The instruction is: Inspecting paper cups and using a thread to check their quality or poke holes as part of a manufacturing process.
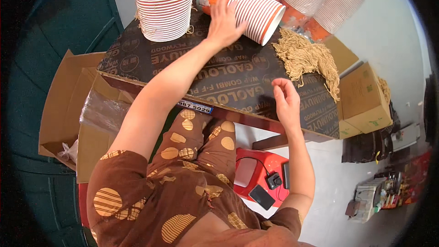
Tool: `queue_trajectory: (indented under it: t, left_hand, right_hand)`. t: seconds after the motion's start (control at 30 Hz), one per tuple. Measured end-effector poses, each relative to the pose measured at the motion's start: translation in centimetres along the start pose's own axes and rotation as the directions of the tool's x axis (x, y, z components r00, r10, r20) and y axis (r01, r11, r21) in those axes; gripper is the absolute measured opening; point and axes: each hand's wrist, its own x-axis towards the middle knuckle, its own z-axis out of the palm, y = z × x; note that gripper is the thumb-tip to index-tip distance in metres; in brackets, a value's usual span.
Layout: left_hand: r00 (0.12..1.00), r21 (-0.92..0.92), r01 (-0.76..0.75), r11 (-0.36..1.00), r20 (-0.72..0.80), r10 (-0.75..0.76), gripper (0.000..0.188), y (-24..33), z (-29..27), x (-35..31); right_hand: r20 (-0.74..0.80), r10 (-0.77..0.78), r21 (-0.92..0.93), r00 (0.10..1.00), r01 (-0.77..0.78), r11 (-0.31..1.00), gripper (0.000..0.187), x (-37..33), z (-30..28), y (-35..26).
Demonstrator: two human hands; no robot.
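On the bench (256,73), the upright cup stack (165,16) shows cord strands; the lying cup stack (261,13) shows none. Left hand (223,24): grip spread upon the latter, unclosed. Right hand (287,103): loosely curled, apparently empty, near the cord bundle (304,55).

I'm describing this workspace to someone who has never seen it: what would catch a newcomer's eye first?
Probably the lying stack of orange-and-white cups at the back middle of the dark table, with the left hand over it. Next, the standing stack of similar cups, to its left. Then the tangled tan strands toward the table's right side.
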Motion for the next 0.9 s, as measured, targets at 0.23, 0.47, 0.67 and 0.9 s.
queue_trajectory:
  t: [0.23, 0.47, 0.67, 0.9]
  left_hand:
    - [0.952, -0.143, -0.3, 0.943, 0.015, 0.305, 0.075, 3.7, -0.2, -0.9]
    - [0.973, -0.104, -0.23, 0.968, -0.028, 0.228, 0.082, 3.9, 0.7, -1.4]
    - [0.988, -0.067, -0.144, 0.987, -0.059, 0.14, 0.076, 3.4, 1.4, -1.4]
    - [0.992, -0.054, -0.107, 0.993, -0.07, 0.103, 0.08, 4.0, 1.5, -1.5]
  right_hand:
    - [0.002, -0.188, -0.304, 0.982, 0.18, 0.936, 0.036, 8.0, 3.0, 2.4]
    - [-0.077, -0.274, -0.287, 0.959, 0.242, 0.927, 0.024, 13.7, 5.3, 4.1]
    - [-0.124, -0.258, -0.324, 0.958, 0.206, 0.923, 0.027, 14.9, 5.9, 2.9]
    - [-0.149, -0.3, -0.312, 0.942, 0.243, 0.918, 0.021, 13.2, 3.6, 3.5]
